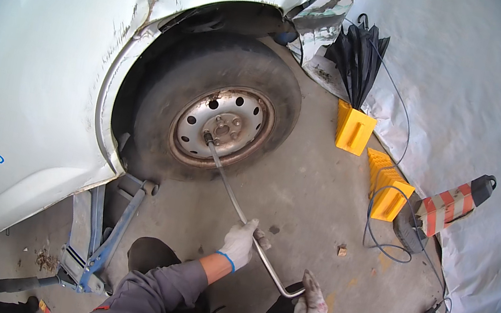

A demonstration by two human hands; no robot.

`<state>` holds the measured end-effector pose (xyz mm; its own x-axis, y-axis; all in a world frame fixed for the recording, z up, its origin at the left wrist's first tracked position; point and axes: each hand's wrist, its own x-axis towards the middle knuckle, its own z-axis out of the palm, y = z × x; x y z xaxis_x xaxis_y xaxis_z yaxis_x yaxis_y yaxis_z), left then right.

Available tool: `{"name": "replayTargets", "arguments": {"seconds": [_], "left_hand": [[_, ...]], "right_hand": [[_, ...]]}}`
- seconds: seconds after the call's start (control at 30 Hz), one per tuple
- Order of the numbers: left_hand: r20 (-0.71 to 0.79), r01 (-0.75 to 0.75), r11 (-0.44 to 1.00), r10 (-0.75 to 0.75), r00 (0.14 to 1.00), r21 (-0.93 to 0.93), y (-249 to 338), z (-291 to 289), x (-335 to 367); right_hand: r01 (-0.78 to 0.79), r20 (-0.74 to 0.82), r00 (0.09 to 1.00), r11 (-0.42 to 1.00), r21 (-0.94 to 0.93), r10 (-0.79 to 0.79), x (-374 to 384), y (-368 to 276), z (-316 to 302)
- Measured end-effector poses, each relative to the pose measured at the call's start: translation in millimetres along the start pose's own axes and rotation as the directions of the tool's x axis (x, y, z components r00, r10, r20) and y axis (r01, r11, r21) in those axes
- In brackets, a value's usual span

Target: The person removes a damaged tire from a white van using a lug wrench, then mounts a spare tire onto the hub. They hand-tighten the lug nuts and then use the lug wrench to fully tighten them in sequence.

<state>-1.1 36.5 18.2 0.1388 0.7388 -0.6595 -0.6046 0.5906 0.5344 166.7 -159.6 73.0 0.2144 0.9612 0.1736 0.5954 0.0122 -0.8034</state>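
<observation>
A long steel lug wrench [229, 187] runs from a lug nut on the wheel [195, 115] to a bent crank end near my body. My left hand [239, 245], in a pale work glove, is closed around the middle of its shaft. At the crank end, my right hand [310, 311], in a dirty glove, has the handle tip between thumb and fingers, the fingers pointing up. The worn tyre [171, 78] is mounted on a white vehicle, its steel rim rusty at the edge. The socket's contact with the nut is partly hidden.
A blue-grey floor jack [94, 243] stands under the vehicle's sill [47, 196] at left. Yellow wheel chocks [354, 131], a folded black umbrella [359, 59], a red-and-white striped post [449, 207] and a loose cable [374, 242] lie to the right, beside white sheeting [470, 93].
</observation>
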Motion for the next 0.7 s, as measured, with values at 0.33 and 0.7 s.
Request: {"name": "replayTargets", "arguments": {"seconds": [0.33,0.7], "left_hand": [[-0.015,-0.018,1.0,0.019,1.0,0.014,4.8,1.2,4.4],[0.08,0.181,0.983,-0.179,0.981,-0.029,-24.4,-0.1,-26.1]], "right_hand": [[-0.2,0.109,0.98,0.88,0.43,0.169,-14.0,-11.4,6.9],[-0.564,0.558,0.826,0.091,0.821,0.084,-38.6,-11.7,32.3]]}}
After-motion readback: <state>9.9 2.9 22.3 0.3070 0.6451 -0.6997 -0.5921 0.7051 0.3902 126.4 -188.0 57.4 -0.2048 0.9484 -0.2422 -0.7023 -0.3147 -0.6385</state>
